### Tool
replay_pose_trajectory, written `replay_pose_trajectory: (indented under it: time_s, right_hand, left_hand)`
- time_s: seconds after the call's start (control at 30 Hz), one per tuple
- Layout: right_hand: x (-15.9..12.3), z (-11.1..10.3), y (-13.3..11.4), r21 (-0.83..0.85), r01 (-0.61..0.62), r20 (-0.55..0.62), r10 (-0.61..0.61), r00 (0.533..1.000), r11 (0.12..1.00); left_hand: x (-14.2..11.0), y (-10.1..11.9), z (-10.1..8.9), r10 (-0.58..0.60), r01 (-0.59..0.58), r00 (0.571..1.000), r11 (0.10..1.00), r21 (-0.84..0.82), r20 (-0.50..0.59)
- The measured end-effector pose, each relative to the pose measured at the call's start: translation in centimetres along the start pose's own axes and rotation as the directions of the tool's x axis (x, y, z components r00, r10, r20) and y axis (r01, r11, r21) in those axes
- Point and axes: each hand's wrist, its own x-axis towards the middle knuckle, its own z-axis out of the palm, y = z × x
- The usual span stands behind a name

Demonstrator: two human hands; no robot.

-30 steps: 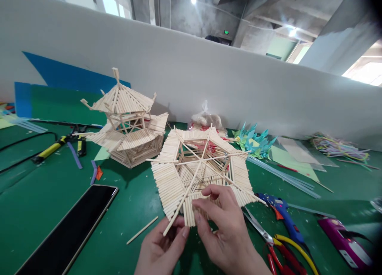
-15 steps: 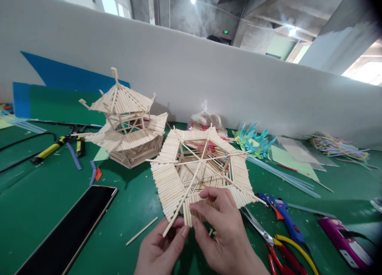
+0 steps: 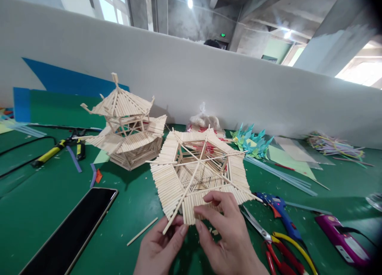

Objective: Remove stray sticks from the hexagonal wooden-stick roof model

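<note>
A six-sided roof frame of thin wooden sticks (image 3: 167, 179) sits in front of me, its centre open and crossed by long sticks. At its near edge, my left hand (image 3: 161, 245) pinches the rim beside a long stick that juts toward me. My right hand (image 3: 227, 233) is closed on the same near panel, thumb and fingers at the side of the short row of sticks; the fingertips partly hide it. Behind to the left stands a two-tiered stick pavilion (image 3: 128, 142). A single loose stick (image 3: 142, 231) lies left of my left hand.
A phone (image 3: 71, 231) lies at the left, near pliers (image 3: 53, 152). On the right are scissors (image 3: 262, 233), a blue glue gun (image 3: 282, 213) and a purple device (image 3: 342, 239). Clear glue sticks (image 3: 282, 175) and a teal paper plant (image 3: 253, 142) lie farther back, before a white partition (image 3: 238, 88).
My right hand has shifted slightly right along the near edge, and more of the short stick row shows between my hands. The whole view has moved a little.
</note>
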Motion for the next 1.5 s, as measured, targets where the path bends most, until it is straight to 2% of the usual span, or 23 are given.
replay_pose_trajectory:
  time_s: [0.13,0.3,0.37,0.53,0.6,0.87,0.93,1.0,1.07,1.1,1.13,1.2,1.23,1.3,1.33,1.4,1.47,1.5]
  right_hand:
    - [-1.6,-0.6,0.5,-0.048,0.049,-0.036,-0.051,0.998,0.998]
    - [-4.1,-0.6,1.4,-0.064,0.102,-0.025,-0.103,0.994,0.993]
    - [-5.0,-0.1,1.6,-0.052,0.077,-0.05,-0.08,0.996,0.996]
    - [-6.3,1.3,1.3,0.025,-0.043,-0.23,0.047,0.972,0.999]
    - [-6.4,1.6,1.2,0.041,-0.054,-0.25,0.062,0.966,0.998]
    - [-6.6,2.0,1.5,0.074,-0.058,-0.249,0.075,0.966,0.996]
    - [-7.0,2.3,1.5,0.137,-0.079,-0.225,0.108,0.968,0.987]
    - [-7.3,2.6,1.5,0.278,-0.14,-0.142,0.185,0.973,0.95]
    - [-7.3,3.1,1.4,0.478,-0.281,0.013,0.314,0.949,0.832]
    - [-7.2,3.3,1.2,0.584,-0.369,0.097,0.389,0.916,0.723]
    - [-7.0,3.5,1.1,0.683,-0.445,0.18,0.457,0.871,0.579]
    - [-6.2,3.8,0.7,0.831,-0.516,0.346,0.533,0.772,0.208]
    - [-5.7,3.9,0.5,0.856,-0.515,0.416,0.534,0.736,0.043]
    - [-4.7,4.0,0.1,0.83,-0.517,0.549,0.474,0.688,-0.21]
    - [-4.3,4.0,-0.1,0.804,-0.51,0.594,0.446,0.669,-0.305]
    - [-3.9,4.0,-0.4,0.763,-0.479,0.641,0.414,0.646,-0.434]
    - [-3.8,4.1,-0.5,0.738,-0.438,0.658,0.4,0.639,-0.513]
    - [-3.9,4.2,-0.5,0.738,-0.428,0.655,0.401,0.641,-0.521]
  left_hand:
    - [-0.1,-0.2,-0.3,0.0,0.001,1.0,1.0,0.028,-0.015]
    - [-0.3,-0.2,-0.1,0.027,-0.025,0.999,0.998,0.052,-0.028]
    - [-0.3,-0.2,0.1,0.033,-0.031,0.999,0.998,0.057,-0.035]
    - [-0.5,0.0,0.4,0.048,-0.045,0.998,0.997,0.055,-0.044]
    - [-0.5,0.1,0.4,0.048,-0.045,0.998,0.997,0.059,-0.039]
    - [-0.2,0.0,0.3,0.024,-0.021,0.999,0.997,0.076,-0.035]
    - [-0.2,-0.1,0.3,0.017,-0.014,0.999,0.997,0.081,-0.041]
    - [-0.3,0.0,0.2,0.01,-0.006,0.999,0.997,0.081,-0.048]
    - [-0.4,0.0,0.1,0.003,0.001,0.999,0.997,0.073,-0.051]
    - [-0.4,0.1,0.1,-0.002,0.006,0.999,0.998,0.067,-0.049]
    - [-0.5,0.2,0.1,-0.006,0.009,0.999,0.998,0.063,-0.05]
    - [-0.5,0.2,0.1,-0.004,0.007,0.999,0.998,0.062,-0.052]
    - [-0.6,0.2,0.1,0.003,0.0,0.999,0.998,0.066,-0.051]
    - [-0.6,0.2,0.1,0.024,-0.021,0.999,0.997,0.075,-0.045]
    - [-0.5,0.2,0.2,0.033,-0.03,0.998,0.997,0.078,-0.045]
    - [-0.5,0.1,0.2,0.044,-0.039,0.998,0.995,0.087,-0.051]
    - [-0.5,0.1,0.2,0.052,-0.046,0.997,0.994,0.102,-0.051]
    - [-0.5,0.1,0.2,0.055,-0.05,0.997,0.993,0.109,-0.048]
